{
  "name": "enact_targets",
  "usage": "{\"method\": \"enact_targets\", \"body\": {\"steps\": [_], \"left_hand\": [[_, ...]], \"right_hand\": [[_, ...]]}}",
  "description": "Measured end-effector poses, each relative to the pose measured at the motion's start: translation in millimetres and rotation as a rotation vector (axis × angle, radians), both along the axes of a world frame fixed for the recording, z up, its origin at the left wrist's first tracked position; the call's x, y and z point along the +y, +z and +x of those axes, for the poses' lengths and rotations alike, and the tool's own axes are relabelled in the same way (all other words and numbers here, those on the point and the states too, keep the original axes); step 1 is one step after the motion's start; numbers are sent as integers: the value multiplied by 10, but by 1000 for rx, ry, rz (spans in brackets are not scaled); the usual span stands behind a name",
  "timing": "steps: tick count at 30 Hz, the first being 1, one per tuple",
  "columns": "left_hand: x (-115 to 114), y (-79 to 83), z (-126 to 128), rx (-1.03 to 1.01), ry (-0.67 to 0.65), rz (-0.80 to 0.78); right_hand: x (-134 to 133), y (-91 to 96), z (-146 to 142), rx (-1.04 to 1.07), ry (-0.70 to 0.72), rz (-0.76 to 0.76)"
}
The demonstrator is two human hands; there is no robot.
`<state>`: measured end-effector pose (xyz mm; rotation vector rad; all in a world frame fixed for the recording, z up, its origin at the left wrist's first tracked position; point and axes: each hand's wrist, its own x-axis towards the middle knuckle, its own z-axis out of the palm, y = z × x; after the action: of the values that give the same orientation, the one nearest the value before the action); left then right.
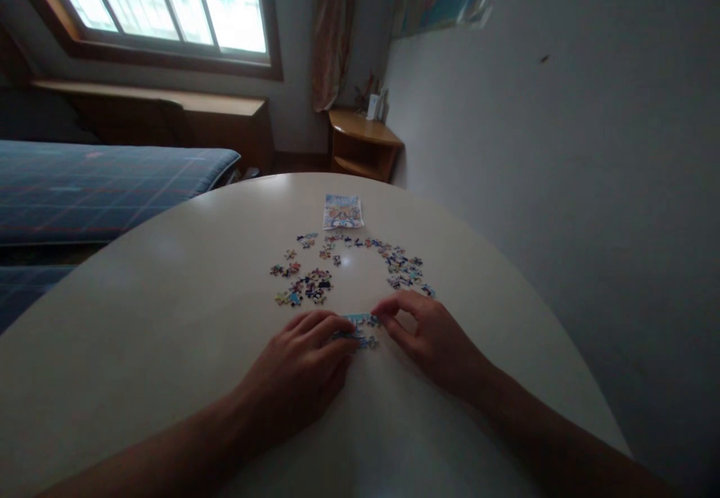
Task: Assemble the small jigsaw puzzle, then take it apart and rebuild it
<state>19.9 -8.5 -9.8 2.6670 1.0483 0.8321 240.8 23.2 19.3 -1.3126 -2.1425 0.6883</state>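
A small joined section of jigsaw puzzle [367,341], light blue along its top, lies flat on the table between my hands. My left hand [312,352] grips its left part with bent fingers and thumb, covering much of it. At the upper right corner of the section, my right hand [419,329] has thumb and forefinger closed in a pinch on a jigsaw piece [373,319], mostly hidden by the fingertips. Loose jigsaw pieces [312,285] are heaped beyond my left hand. More loose pieces [402,265] lie in an arc beyond my right hand.
A creased printed picture sheet [343,211] lies past the pieces on the round white table [169,288]. A wall [590,183] runs close along the right. A blue plaid mattress [112,183] is on the left, and a wooden corner shelf [365,130] stands behind the table.
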Motion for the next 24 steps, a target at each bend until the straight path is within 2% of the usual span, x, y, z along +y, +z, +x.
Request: {"method": "enact_targets", "body": {"steps": [13, 24], "left_hand": [[19, 18, 4, 11, -8, 26], [14, 6, -6, 36, -12, 16]], "right_hand": [[-18, 38, -10, -53, -5, -94], [-8, 39, -20, -51, 42, -82]]}}
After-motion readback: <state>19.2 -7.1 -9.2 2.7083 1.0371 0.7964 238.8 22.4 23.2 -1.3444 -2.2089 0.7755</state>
